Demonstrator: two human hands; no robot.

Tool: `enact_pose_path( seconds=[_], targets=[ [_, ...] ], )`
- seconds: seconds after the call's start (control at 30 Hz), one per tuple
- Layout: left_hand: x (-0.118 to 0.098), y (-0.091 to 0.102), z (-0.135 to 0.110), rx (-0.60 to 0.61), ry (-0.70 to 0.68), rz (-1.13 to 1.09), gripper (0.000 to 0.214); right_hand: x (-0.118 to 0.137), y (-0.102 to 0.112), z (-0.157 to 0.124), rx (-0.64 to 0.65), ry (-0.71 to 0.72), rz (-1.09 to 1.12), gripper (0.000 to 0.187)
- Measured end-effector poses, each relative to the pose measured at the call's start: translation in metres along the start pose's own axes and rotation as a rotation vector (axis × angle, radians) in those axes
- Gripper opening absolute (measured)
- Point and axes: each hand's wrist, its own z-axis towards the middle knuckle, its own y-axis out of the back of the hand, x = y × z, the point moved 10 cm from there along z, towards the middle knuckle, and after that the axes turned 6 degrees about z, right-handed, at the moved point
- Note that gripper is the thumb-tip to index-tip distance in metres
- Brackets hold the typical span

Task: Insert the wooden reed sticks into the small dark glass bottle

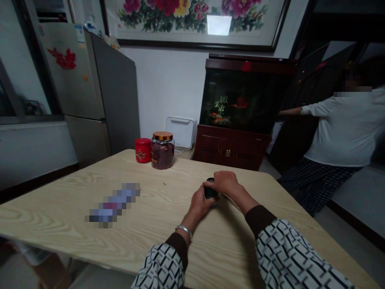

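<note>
A small dark, rounded container (211, 192), its exact kind unclear, is between my two hands just above or on the wooden table (156, 241). My left hand (199, 204) wraps round its left side and lower part. Over its upper right edge, my right hand (227, 184) is closed with the fingers against the rim. The fingers partly hide the container, so its base and contents cannot be made out. A bracelet (184, 229) circles my left wrist.
On the table are a blurred-out long bluish item (116, 204), a red canister (142, 151) and a gold-lidded jar (163, 154). Behind stand a fridge (116, 92), a white appliance (180, 133) and a fish tank (237, 100). A person in a white top (339, 128) is at right.
</note>
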Motion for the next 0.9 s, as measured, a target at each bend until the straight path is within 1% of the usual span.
enact_pose_path(
  seconds=[0.07,0.1,0.13,0.17,0.2,0.23,0.27,0.3,0.37,0.4,0.43,0.47,0.5,0.53,0.6,0.63,0.67,0.7,0.73,0.8,0.83,0.9],
  targets=[
    [0.001,0.001,0.000,-0.016,-0.020,-0.005,0.054,0.001,-0.005,0.003,0.091,0.083,0.040,0.054],
    [0.002,0.001,0.000,-0.016,-0.024,-0.008,0.055,0.005,-0.008,0.003,0.150,0.166,0.084,0.053],
    [0.003,0.000,0.000,-0.014,-0.028,-0.013,0.055,0.011,-0.010,0.002,0.207,0.262,0.142,0.061],
    [0.003,0.000,0.000,-0.011,-0.033,-0.021,0.055,0.016,-0.010,0.000,0.245,0.350,0.206,0.074],
    [0.002,0.000,-0.001,-0.008,-0.040,-0.031,0.055,0.020,-0.008,-0.001,0.256,0.412,0.270,0.087],
    [0.002,0.000,-0.001,-0.008,-0.049,-0.044,0.056,0.020,-0.005,-0.001,0.236,0.428,0.323,0.095],
    [0.001,0.000,-0.001,-0.005,-0.055,-0.056,0.057,0.018,-0.001,0.001,0.194,0.395,0.353,0.098],
    [0.001,0.000,-0.001,0.002,-0.051,-0.065,0.056,0.013,0.001,0.004,0.149,0.323,0.354,0.096],
    [0.003,-0.001,-0.001,0.022,-0.027,-0.075,0.053,0.001,0.000,0.005,0.091,0.147,0.279,0.079],
    [0.004,-0.001,-0.001,0.025,-0.021,-0.080,0.053,-0.003,-0.001,0.005,0.085,0.079,0.221,0.070],
    [0.003,0.000,-0.002,0.024,-0.025,-0.087,0.054,-0.004,-0.002,0.004,0.098,0.048,0.170,0.062],
    [0.002,0.001,-0.002,0.023,-0.036,-0.093,0.055,-0.001,-0.004,0.002,0.123,0.069,0.143,0.056],
    [0.001,0.002,-0.003,0.022,-0.047,-0.098,0.057,0.005,-0.004,0.001,0.152,0.133,0.145,0.052],
    [0.000,0.003,-0.004,0.023,-0.053,-0.100,0.059,0.012,-0.004,0.000,0.180,0.222,0.174,0.056],
    [-0.001,0.003,-0.005,0.032,-0.053,-0.100,0.059,0.024,0.000,-0.004,0.206,0.380,0.265,0.081],
    [-0.001,0.003,-0.005,0.032,-0.053,-0.106,0.058,0.025,0.003,-0.005,0.192,0.407,0.302,0.092],
    [-0.002,0.003,-0.005,0.027,-0.057,-0.119,0.057,0.023,0.006,-0.003,0.164,0.381,0.314,0.097],
    [-0.002,0.003,-0.005,0.023,-0.062,-0.138,0.056,0.017,0.007,-0.001,0.132,0.317,0.296,0.098],
    [-0.003,0.003,-0.006,0.020,-0.064,-0.157,0.055,0.012,0.008,0.000,0.105,0.241,0.253,0.093],
    [-0.003,0.002,-0.007,0.021,-0.070,-0.185,0.053,0.005,0.007,0.001,0.090,0.123,0.136,0.076],
    [-0.003,0.002,-0.007,0.025,-0.071,-0.187,0.053,0.005,0.006,0.001,0.095,0.104,0.088,0.067],
    [-0.004,0.002,-0.009,0.035,-0.062,-0.175,0.054,0.009,0.005,0.000,0.118,0.143,0.057,0.052]
  ],
)
